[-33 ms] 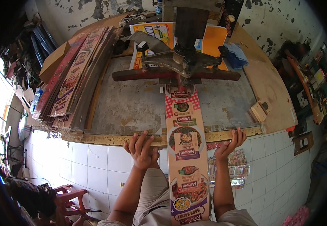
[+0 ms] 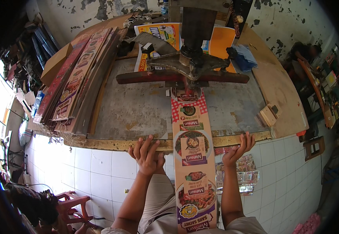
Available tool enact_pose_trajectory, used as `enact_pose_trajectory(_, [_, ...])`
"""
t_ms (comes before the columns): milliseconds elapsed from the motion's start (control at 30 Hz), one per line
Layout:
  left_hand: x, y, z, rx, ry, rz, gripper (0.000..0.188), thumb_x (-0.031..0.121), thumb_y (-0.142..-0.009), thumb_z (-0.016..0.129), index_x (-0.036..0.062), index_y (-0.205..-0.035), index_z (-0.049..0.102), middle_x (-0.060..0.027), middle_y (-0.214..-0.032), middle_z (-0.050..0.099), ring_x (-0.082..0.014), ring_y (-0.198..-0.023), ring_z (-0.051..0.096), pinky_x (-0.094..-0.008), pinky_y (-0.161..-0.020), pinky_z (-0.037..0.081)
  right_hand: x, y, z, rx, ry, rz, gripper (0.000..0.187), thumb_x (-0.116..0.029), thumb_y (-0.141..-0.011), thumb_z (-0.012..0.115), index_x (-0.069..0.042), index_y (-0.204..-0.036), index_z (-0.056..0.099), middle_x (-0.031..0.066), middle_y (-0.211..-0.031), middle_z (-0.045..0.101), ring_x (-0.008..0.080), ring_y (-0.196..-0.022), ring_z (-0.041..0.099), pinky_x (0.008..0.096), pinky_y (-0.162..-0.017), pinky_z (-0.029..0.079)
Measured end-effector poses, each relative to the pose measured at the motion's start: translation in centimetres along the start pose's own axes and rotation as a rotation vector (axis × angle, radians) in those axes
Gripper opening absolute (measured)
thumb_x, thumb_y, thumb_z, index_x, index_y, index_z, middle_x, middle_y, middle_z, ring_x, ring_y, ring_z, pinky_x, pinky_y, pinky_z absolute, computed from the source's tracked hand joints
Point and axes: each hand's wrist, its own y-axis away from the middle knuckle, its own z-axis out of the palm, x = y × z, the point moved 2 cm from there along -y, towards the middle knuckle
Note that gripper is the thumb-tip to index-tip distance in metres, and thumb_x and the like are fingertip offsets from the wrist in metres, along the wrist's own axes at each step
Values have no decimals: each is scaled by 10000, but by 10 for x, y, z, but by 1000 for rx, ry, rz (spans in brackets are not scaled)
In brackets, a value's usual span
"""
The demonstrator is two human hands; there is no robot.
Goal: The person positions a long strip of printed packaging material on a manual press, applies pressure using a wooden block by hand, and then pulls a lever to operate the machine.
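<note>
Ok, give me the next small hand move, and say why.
Probably slide the right hand sideways onto the printed strip to steady it: the strip extends past the table's front edge toward the person, while that hand and the left hand are at the edge, either side of it, seemingly not touching it.

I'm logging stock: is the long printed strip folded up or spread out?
Spread out: the printed strip runs lengthwise from the press past the table edge.

Wall (image 2: 89, 17): is showing dark patches beyond the fingers (image 2: 137, 148)
Floor (image 2: 103, 165): white tiles are spreading below the fingers
Stool (image 2: 73, 200): red, is standing left of the fingers
Opening (image 2: 0, 91): is glaring white far left
</note>
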Motion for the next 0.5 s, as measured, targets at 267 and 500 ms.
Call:
enact_pose_trajectory(267, [1, -1, 0, 2, 2, -6, 410, 450, -1050, 676, 188, -1349, 778, -69, -1583, 666, -344, -1584, 436, -590, -1352, 131, 0, 0, 0, -2, -4, 10, 573, -421, -1234, 297, -10, -1553, 535, 209, -1699, 453, 483, -1651, 271, 703, -1323, 184])
enact_pose_trajectory(500, [0, -1, -1, 8, -3, 9, 411, 444, -1048, 677, 187, -1352, 780, -69, -1575, 674, -346, -1583, 442, -581, -1355, 127, -3, -2, -1, -3, -17, 15, 578, -426, -1235, 301, -4, -1551, 536, 208, -1702, 450, 482, -1653, 261, 697, -1323, 187])
